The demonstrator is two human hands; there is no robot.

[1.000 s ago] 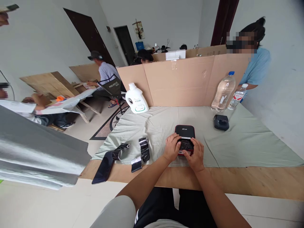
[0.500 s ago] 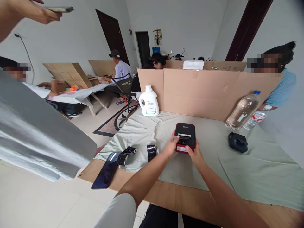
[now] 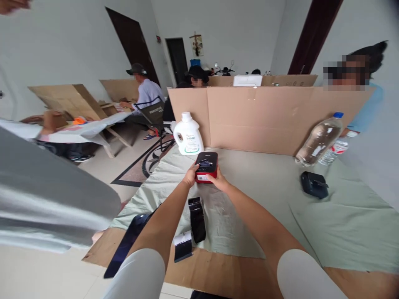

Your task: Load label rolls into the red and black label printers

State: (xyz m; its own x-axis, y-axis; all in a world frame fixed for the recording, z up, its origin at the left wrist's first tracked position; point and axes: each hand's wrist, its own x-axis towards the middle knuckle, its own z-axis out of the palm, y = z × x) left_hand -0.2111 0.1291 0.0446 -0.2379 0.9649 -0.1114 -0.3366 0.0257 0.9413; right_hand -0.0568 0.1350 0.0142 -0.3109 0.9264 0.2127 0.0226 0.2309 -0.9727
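Both arms have stretched farther out since the earlier frames, carrying the small red-and-black device [image 3: 206,167] away from the near edge of the tabletop [image 3: 237,270] to a spot just in front of the white jug [image 3: 188,136].

Head view: the left hand [image 3: 190,175] closes its grip on the device's left side, thumb on top, and the right hand [image 3: 219,181] clasps its right side from below; the device sits between them, over the pale green cloth [image 3: 274,195]. Nearer the body, a black film roll [image 3: 197,218] lies on the cloth, with a dark phone [image 3: 124,245] at the left edge. A small black box [image 3: 314,185] rests to the right, well apart. Two water bottles [image 3: 321,141] stand against the cardboard screen [image 3: 264,118]. Other people sit beyond it.
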